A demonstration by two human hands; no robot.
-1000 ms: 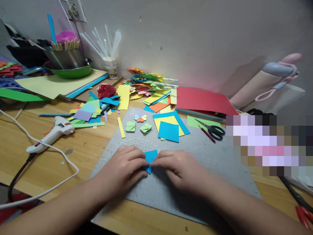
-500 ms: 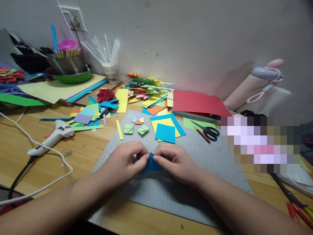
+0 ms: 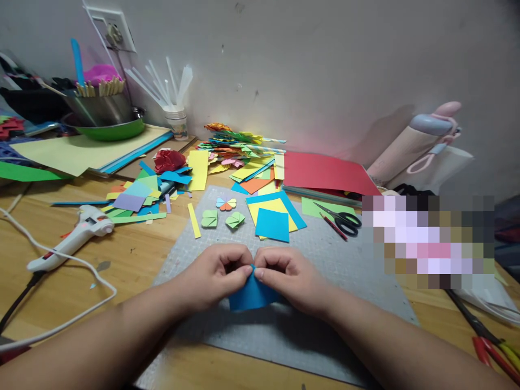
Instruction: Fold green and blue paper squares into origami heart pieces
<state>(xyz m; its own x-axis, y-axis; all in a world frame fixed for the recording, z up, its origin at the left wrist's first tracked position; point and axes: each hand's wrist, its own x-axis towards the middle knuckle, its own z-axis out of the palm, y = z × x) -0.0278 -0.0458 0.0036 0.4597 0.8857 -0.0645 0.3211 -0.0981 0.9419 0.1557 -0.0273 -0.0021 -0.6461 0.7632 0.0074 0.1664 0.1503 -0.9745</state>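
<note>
Both hands pinch the top edge of one blue sheet of paper (image 3: 252, 295) above the grey cutting mat (image 3: 325, 336). My left hand (image 3: 225, 273) grips it from the left with thumb and bent fingers. Close against it, my right hand (image 3: 286, 276) pinches the same edge from the right. The paper's lower part hangs toward me; the fingers hide its top. Beyond the hands lie two folded green paper pieces (image 3: 209, 219), a multicoloured paper flower (image 3: 226, 203) and a blue paper square (image 3: 272, 225) on yellow and blue sheets.
Black scissors (image 3: 345, 221) and a red pencil (image 3: 333, 227) lie to the right. A white glue gun (image 3: 71, 238) with its cord is at the left, near paper scraps (image 3: 130, 200). A red sheet (image 3: 325, 173) tops a stack at the back. Red-handled pliers (image 3: 483, 352) lie at lower right.
Both hands are slightly lower in view, still pinching the blue paper together. More of the sheet now shows below the thumbs. The whole view has shifted a little.
</note>
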